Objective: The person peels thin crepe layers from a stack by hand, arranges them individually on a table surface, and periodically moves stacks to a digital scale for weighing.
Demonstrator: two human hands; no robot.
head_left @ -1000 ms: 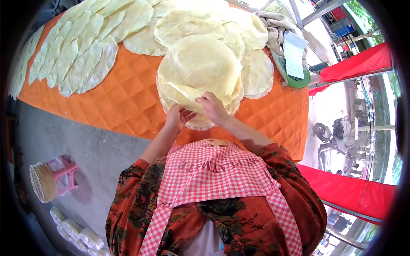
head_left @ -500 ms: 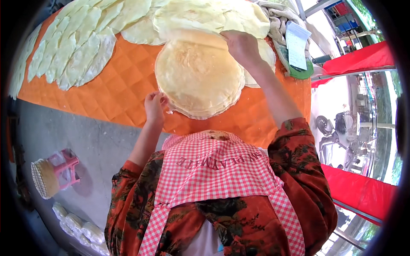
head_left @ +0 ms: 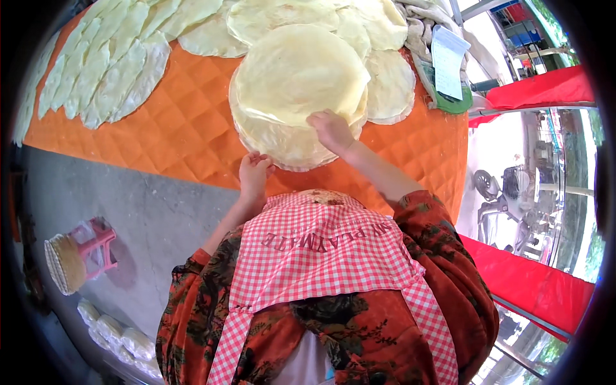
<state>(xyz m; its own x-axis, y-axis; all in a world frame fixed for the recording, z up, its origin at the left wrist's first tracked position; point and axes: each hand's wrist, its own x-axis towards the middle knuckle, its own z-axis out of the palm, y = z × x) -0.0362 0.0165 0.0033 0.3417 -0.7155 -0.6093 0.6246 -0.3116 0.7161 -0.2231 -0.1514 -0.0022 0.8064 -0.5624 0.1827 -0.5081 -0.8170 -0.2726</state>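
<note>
A stack of thin round flatbreads (head_left: 282, 144) stands on the orange quilted table cover, right in front of me. One pale flatbread (head_left: 301, 77) lies over the stack, shifted toward its far side, with its near edge lifted a little. My right hand (head_left: 332, 130) grips that near edge with closed fingertips, above the stack's right half. At the near left rim of the stack is my left hand (head_left: 254, 173), its fingers curled together. Whether anything is between those fingers is hidden.
Overlapping flatbreads (head_left: 106, 67) cover the table's far left, with more (head_left: 391, 86) behind and right of the stack. A paper sheet (head_left: 448, 61) and a bunched grey cloth (head_left: 417, 29) lie at the far right. On the floor left stand a pink stool (head_left: 99, 247) and clear-wrapped packs (head_left: 122, 340).
My right hand has come from the far side toward me, drawing the pale flatbread over the stack. My left hand has moved slightly right and nearer along the stack's rim.
</note>
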